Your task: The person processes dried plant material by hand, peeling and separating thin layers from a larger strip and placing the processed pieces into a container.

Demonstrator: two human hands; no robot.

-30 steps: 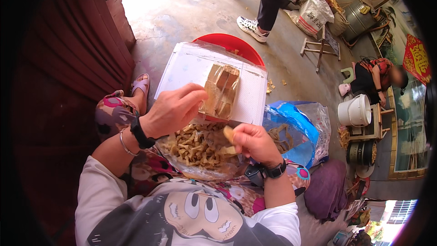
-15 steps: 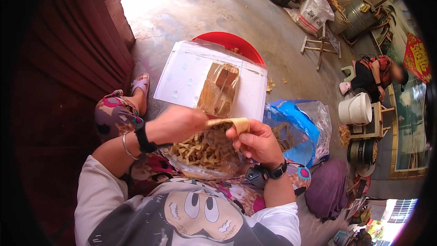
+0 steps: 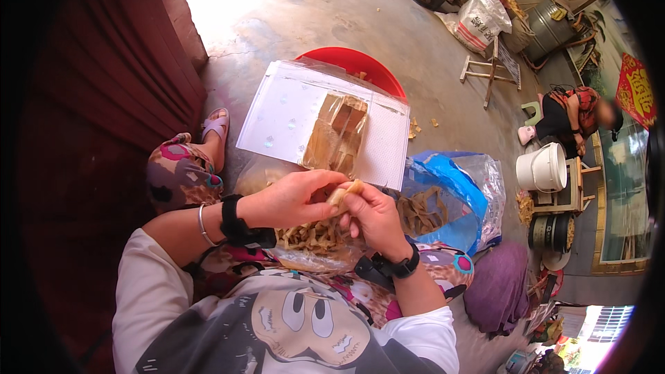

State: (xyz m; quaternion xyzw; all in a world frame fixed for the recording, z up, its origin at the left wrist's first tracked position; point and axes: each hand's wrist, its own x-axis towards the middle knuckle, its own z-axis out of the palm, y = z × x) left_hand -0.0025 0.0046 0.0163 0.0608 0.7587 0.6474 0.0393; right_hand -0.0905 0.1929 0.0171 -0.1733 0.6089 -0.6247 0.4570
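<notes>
Just in front of my lap, my left hand [image 3: 294, 198] and my right hand [image 3: 374, 216] meet, fingertips closed on a short, folded pale yellow strip [image 3: 339, 197] that looks like tofu skin. Thumbs and fingers of both hands pinch it, hiding part of the fold. Below them lies a clear plastic bag with a heap of small knotted yellow-brown pieces [image 3: 305, 237]. Beyond my hands a white patterned board [image 3: 277, 114] carries a stack of tan strips [image 3: 334, 135] under clear plastic.
A red basin [image 3: 381, 73] sits under the board's far edge. To the right, an open blue-lined bag [image 3: 450, 174] holds loose brownish strips [image 3: 424, 212]. Further right are a white bucket [image 3: 542, 167], a wooden stool [image 3: 573, 190] and a seated person [image 3: 575, 114].
The strip, stretched out between my hands before, is now bunched into a short fold. My hands have come together. The walking person's feet have moved almost out of the top.
</notes>
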